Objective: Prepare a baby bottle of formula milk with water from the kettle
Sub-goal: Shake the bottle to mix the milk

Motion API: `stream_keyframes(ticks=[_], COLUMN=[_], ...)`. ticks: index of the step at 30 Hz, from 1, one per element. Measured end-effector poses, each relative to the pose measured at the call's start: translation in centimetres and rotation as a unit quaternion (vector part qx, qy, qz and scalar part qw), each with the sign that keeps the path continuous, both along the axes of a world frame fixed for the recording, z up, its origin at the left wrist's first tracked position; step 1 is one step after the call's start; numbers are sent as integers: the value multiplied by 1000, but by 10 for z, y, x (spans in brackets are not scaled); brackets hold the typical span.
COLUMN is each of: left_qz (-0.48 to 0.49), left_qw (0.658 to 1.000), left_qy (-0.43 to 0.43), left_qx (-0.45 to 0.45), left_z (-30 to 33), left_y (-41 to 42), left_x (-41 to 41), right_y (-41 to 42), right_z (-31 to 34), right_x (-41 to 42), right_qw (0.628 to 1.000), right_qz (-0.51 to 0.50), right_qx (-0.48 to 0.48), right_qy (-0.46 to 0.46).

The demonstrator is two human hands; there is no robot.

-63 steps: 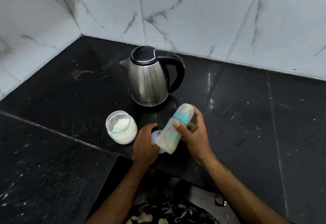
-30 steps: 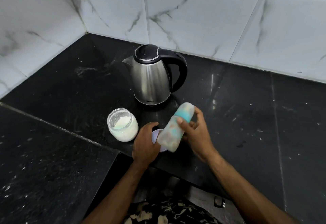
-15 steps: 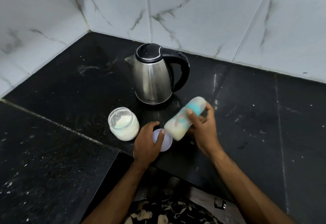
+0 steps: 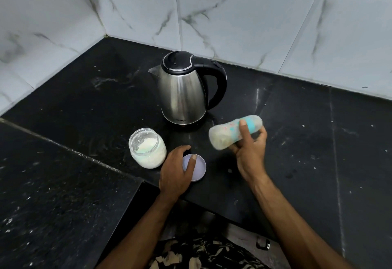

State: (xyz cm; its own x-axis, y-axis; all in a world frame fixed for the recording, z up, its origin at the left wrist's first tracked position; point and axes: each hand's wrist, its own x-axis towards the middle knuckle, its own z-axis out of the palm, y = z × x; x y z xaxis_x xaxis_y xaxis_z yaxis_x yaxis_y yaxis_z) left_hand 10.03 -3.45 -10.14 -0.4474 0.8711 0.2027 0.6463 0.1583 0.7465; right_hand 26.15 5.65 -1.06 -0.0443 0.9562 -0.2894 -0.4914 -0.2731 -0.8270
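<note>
My right hand (image 4: pixel 250 152) grips a baby bottle (image 4: pixel 228 134) with a teal collar and milky liquid inside, held almost level above the counter, its base pointing left and blurred. My left hand (image 4: pixel 176 173) rests on a pale lilac lid (image 4: pixel 198 168) lying flat on the black counter, thumb laid across it. Just left of that hand stands an open glass jar (image 4: pixel 147 147) of white formula powder. Behind them stands a steel kettle (image 4: pixel 182 88) with a black lid and handle, spout facing left.
The black stone counter (image 4: pixel 297 131) runs into a corner of white marble-look tiles (image 4: pixel 233 14). A seam crosses the counter at the left. The counter's front edge drops away just below my left wrist, with patterned clothing under it.
The bottle has swung from near upright to almost level and shifted right, away from my left hand. My left hand has stayed on the lid.
</note>
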Motion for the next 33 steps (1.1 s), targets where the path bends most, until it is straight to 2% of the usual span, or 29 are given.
stream_keyframes(ticks=[4,6,8,10,12,15,16,20,22,25,26,31,33], left_qz=[-22,-13,2,4,3,-21,-23,2,-1,-19,-23,2,-3], left_qw=[1000,1000,1000,1000,1000,1000,1000,1000,1000,1000,1000,1000,1000], left_qy=[-3,4,7,5,8,11,10,7,6,7,6,6,10], left_qx=[-2,0,3,0,0,6,7,1,-2,7,8,4,1], left_z=[-6,-5,-2,-1,-1,-6,-7,-1,0,-4,-4,0,-1], left_y=[0,0,0,0,0,0,0,1,1,0,0,1,1], left_x=[-6,-5,-2,0,-1,-6,-6,-1,-1,-5,-5,-1,-2], right_y=[-25,-17,0,9,-2,-23,-22,4,0,-21,-22,5,-4], right_z=[-8,-7,-2,-1,0,1,0,3,1,0,-1,9,7], right_x=[-3,-3,1,3,-3,-10,-10,-5,-6,-9,-8,-2,-5], right_qw=[974,986,1000,998,1000,986,985,998,999,987,982,999,1000], right_qz=[187,130,9,-49,0,148,146,-51,-25,139,158,-42,1], right_qx=[52,44,-12,-26,-11,41,51,-8,-6,50,63,-7,10], right_qy=[-116,-97,-15,30,13,-71,-75,35,33,-61,-79,33,13])
